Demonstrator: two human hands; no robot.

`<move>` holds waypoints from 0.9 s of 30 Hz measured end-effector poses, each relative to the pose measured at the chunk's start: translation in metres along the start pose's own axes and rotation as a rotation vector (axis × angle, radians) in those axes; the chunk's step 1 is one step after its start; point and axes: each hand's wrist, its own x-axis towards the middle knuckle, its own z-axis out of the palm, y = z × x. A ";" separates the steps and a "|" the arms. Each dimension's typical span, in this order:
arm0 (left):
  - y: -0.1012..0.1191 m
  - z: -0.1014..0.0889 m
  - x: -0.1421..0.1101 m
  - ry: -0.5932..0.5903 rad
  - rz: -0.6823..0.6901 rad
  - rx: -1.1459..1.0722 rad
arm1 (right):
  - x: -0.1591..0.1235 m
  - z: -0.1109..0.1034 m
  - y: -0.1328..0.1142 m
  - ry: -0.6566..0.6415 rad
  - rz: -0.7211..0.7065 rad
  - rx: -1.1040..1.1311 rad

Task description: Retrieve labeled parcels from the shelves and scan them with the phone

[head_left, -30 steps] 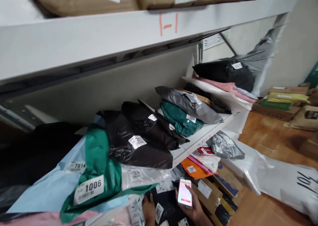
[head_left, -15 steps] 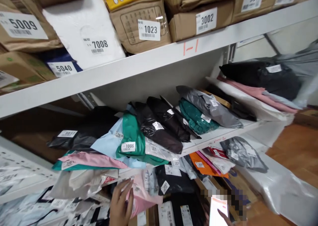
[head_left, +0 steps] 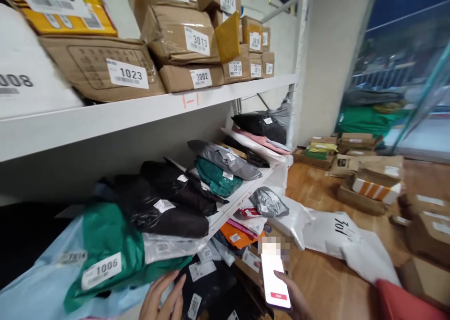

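Observation:
At the bottom of the view, my left hand (head_left: 163, 297) is open, its fingers slightly bent and apart. It hovers in front of the lower parcels, nearest to a black parcel bag (head_left: 211, 280) with white labels. Whether it touches that bag I cannot tell. My right hand (head_left: 293, 296) is closed around a smartphone (head_left: 274, 282), the thumb over its lit screen. A red button shows low on the screen; the phone's upper part is blurred out. Up and left of my left hand lies a green parcel bag (head_left: 105, 235) labelled 1006.
A white shelf (head_left: 154, 102) carries cardboard boxes, one marked 1023 (head_left: 105, 69). Below it lie black bags (head_left: 158, 198), a teal bag (head_left: 214, 174) and a grey bag (head_left: 225, 158). On the floor rest a large white sack (head_left: 346, 242), open cartons (head_left: 365, 189) and a red object (head_left: 404, 301).
My view has swung to the right, showing more floor and a glass door. The smartphone is more fully in view. My left hand is still open, now nearer the black bag.

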 end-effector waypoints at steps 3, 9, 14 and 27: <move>0.003 0.042 0.028 0.020 -0.078 -0.095 | -0.006 -0.013 -0.017 0.012 -0.121 0.028; 0.020 0.151 0.133 -0.062 -0.368 -0.149 | 0.018 0.001 -0.102 -0.012 -0.216 -0.060; 0.007 0.203 0.214 -0.098 -0.433 0.231 | 0.079 0.051 -0.191 -0.134 -0.101 -0.218; -0.083 0.219 0.328 -0.629 -1.376 0.558 | 0.196 0.149 -0.223 -0.734 0.148 -0.405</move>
